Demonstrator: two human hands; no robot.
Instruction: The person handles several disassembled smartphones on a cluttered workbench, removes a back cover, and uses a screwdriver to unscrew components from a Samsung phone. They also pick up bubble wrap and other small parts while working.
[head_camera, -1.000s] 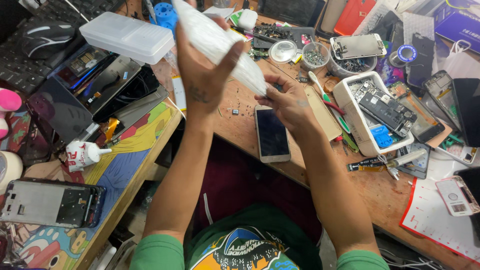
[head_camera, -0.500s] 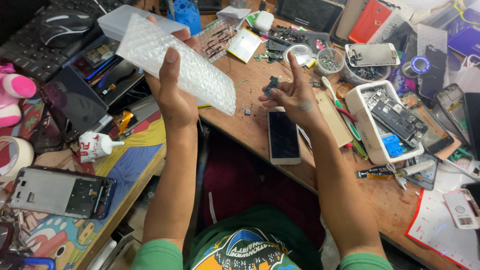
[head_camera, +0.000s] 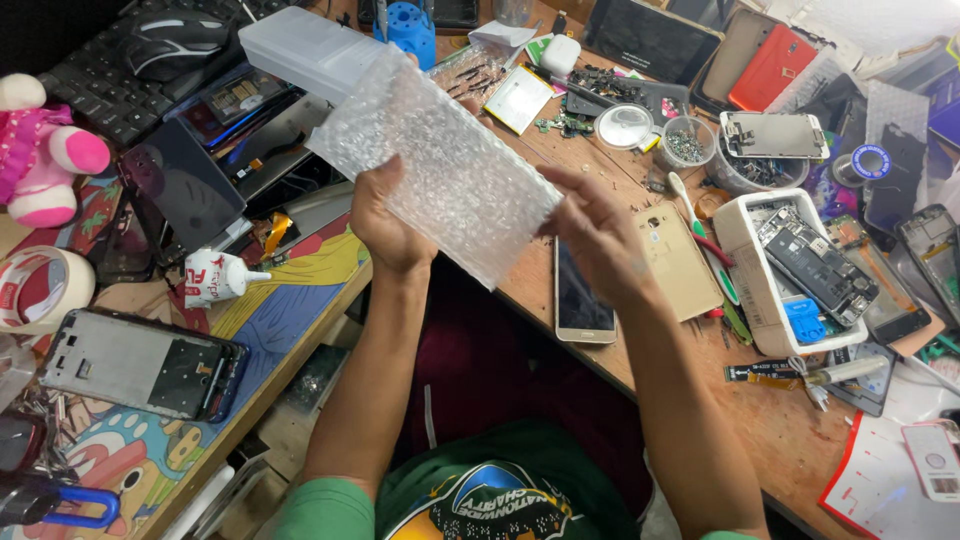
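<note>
Your left hand (head_camera: 385, 225) fingers clamp the clear, rectangular bubble-wrap pouch (head_camera: 435, 165); your right hand (head_camera: 600, 240) fingers rest spread at its edge. Likely light, floppy: grip edges.

We've got 1 gold phone (head_camera: 584, 296) lying just below the grip, a white tray of phone parts (head_camera: 752, 290) further right, and a keyboard (head_camera: 110, 95) and mouse (head_camera: 180, 42) off left.

Clear bubble-wrap pouch (head_camera: 440, 165), rectangular and flat, held tilted in the air above the bench's front edge, not resting on it.
</note>
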